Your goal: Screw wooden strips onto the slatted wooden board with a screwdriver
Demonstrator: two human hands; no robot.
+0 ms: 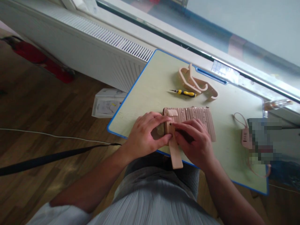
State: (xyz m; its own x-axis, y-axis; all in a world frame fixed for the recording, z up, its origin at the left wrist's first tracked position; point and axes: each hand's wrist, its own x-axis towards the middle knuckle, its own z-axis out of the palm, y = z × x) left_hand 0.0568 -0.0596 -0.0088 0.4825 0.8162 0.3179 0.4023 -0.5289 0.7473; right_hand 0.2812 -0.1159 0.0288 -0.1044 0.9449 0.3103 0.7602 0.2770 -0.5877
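Both hands, left hand [144, 132] and right hand [195, 140], pinch a pale wooden strip [174, 150] onto the slatted wooden panel [197, 117]; curved wooden pieces [195, 82] and yellow-handled screwdriver [186, 92] wait unused at twelve o'clock on the desk [150, 90].

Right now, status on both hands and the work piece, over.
Left hand and right hand both grip the pale wooden slotted assembly at the table's near edge. Yellow-handled screwdriver lies apart, beyond it. Nothing blocking.

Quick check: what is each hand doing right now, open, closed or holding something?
Left hand: closed, fingers and thumb pinching the wooden strip.
Right hand: closed, fingertips pressing on the same strip, next to the wooden panel.
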